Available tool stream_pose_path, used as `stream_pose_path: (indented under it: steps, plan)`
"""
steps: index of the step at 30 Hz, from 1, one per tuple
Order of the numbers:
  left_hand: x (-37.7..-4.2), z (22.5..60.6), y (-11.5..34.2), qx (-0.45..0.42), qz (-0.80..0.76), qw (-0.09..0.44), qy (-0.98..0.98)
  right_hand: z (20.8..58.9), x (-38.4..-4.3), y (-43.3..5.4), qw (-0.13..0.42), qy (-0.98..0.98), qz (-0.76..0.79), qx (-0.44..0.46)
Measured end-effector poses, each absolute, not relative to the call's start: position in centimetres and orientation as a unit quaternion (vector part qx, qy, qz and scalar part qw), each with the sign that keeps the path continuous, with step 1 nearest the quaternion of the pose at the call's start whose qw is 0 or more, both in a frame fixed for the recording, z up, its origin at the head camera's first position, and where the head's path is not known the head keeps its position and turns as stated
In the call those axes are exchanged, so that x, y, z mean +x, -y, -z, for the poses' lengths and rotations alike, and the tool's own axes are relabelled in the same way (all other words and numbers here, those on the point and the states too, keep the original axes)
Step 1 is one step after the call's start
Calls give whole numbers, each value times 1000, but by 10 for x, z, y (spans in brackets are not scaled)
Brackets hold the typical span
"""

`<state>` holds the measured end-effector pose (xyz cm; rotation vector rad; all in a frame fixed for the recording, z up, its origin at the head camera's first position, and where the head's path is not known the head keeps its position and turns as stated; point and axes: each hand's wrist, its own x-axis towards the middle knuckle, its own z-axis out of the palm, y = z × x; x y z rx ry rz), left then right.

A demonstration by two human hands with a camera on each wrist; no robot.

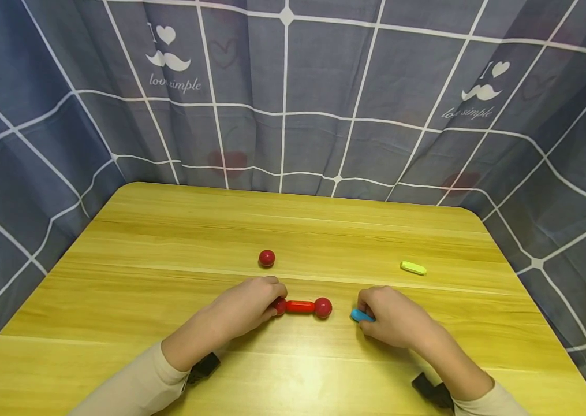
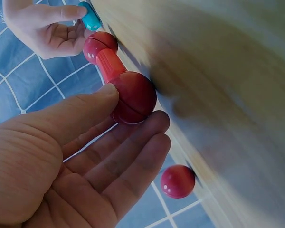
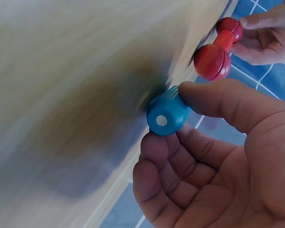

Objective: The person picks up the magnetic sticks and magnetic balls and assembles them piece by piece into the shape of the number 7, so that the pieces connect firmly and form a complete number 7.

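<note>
A short red rod (image 1: pixel 300 307) joins two dark red balls, forming a dumbbell shape low over the wooden table. My left hand (image 1: pixel 246 306) pinches the left ball (image 2: pixel 135 97) between thumb and fingers. At the rod's other end the right ball (image 1: pixel 323 307) faces my right hand (image 1: pixel 394 315). That hand pinches a blue rod (image 1: pixel 360 315) by thumb and fingertips. In the right wrist view the blue rod (image 3: pixel 167 114) shows a pale round spot on its end face. A gap separates the blue rod from the right ball.
A loose red ball (image 1: pixel 267 258) lies beyond my left hand. Farther right on the table (image 1: pixel 194 231) lies a yellow-green rod (image 1: pixel 413 268). A grey-blue curtain (image 1: pixel 313 138) with white grid lines hangs behind the table's back edge and along both sides.
</note>
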<state>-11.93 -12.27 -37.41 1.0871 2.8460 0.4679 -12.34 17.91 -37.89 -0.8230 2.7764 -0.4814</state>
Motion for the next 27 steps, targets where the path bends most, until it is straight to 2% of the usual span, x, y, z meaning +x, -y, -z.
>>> stream_pose_path:
  steps: [19, 27]
  plan:
    - [-119, 375, 123, 354, -155, 29, -922, 380, -111, -157, 137, -926, 227, -269]
    - [-119, 374, 123, 355, -155, 28, -921, 380, -107, -151, 202, -906, 291, -231]
